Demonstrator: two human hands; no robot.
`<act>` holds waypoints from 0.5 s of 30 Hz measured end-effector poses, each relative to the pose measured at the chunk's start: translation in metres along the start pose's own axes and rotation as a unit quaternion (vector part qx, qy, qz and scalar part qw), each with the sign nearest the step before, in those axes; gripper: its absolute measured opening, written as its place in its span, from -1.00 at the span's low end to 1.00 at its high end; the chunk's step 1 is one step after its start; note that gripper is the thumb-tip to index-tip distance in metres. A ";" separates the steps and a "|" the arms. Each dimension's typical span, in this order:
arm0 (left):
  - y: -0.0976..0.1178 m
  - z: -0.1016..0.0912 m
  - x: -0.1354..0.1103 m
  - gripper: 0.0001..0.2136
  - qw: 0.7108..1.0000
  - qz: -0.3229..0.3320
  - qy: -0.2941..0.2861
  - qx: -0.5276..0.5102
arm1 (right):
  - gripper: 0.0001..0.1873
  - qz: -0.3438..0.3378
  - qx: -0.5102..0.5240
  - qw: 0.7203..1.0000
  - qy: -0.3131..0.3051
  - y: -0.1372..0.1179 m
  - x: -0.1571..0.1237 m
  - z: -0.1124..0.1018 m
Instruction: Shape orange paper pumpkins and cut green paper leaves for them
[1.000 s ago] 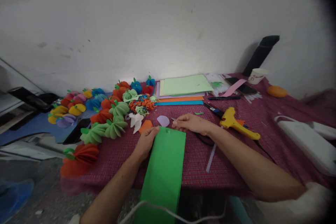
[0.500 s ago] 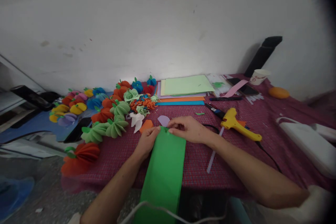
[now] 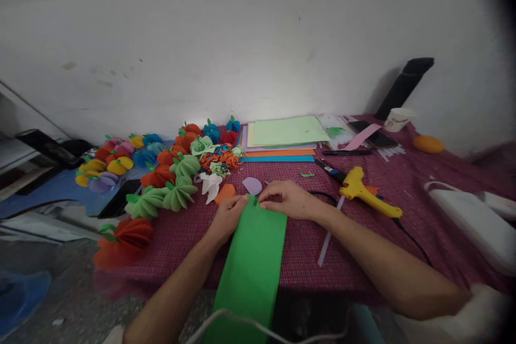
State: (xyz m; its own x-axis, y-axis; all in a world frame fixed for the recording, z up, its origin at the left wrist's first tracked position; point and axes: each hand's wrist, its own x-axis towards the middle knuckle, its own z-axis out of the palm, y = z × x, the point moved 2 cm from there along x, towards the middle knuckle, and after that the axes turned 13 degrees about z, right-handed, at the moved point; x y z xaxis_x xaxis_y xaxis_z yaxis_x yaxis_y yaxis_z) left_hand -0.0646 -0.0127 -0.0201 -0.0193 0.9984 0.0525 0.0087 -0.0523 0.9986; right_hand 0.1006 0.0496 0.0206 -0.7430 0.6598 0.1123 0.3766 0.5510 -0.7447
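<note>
A long strip of green paper (image 3: pixel 253 258) lies on the dark red cloth (image 3: pixel 363 226) and hangs over the table's front edge toward me. My left hand (image 3: pixel 226 216) grips its top left corner with bent fingers. My right hand (image 3: pixel 284 199) pinches the top edge near the middle, fingertips pressed together. Just beyond the hands lie a small lilac paper half-circle (image 3: pixel 252 185) and an orange paper piece (image 3: pixel 224 192).
Several folded paper pumpkins (image 3: pixel 161 177) in many colours crowd the left. Stacked coloured sheets (image 3: pixel 284 134) lie at the back. A yellow glue gun (image 3: pixel 363 191), a pen (image 3: pixel 346 152), a phone (image 3: pixel 373 137), a paper cup (image 3: pixel 397 118) and a white bag (image 3: pixel 471 220) sit right.
My right hand has moved left, off the spot beside the paper, onto the paper's top edge and closed there. My left hand has kept its hold on the corner.
</note>
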 end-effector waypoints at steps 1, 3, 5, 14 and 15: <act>0.000 0.000 0.000 -0.67 1.000 -0.003 0.001 0.001 | -0.83 0.009 0.002 1.000 0.001 0.001 0.001 0.001; 0.001 0.001 0.000 -0.66 1.000 -0.006 0.003 0.002 | -0.82 0.025 0.007 1.000 0.005 0.004 0.002 0.003; 0.001 0.002 0.000 -0.66 1.000 -0.007 0.004 0.001 | -0.82 0.029 0.004 1.000 0.009 0.005 0.002 0.005; 0.002 0.003 0.001 -0.66 1.000 -0.014 0.012 -0.005 | -0.87 0.058 -0.035 0.997 0.028 0.004 -0.001 0.007; 0.002 0.004 0.001 -0.66 1.000 -0.020 0.015 -0.009 | -0.87 0.060 -0.037 0.997 0.028 0.004 -0.001 0.007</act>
State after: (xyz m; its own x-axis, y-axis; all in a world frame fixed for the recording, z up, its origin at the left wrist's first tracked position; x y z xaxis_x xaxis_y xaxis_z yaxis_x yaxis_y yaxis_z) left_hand -0.0606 -0.0121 -0.0181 -0.0501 0.9987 0.0128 -0.0102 -0.0133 0.9999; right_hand 0.0991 0.0472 0.0124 -0.6588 0.7497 0.0635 0.5022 0.5010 -0.7048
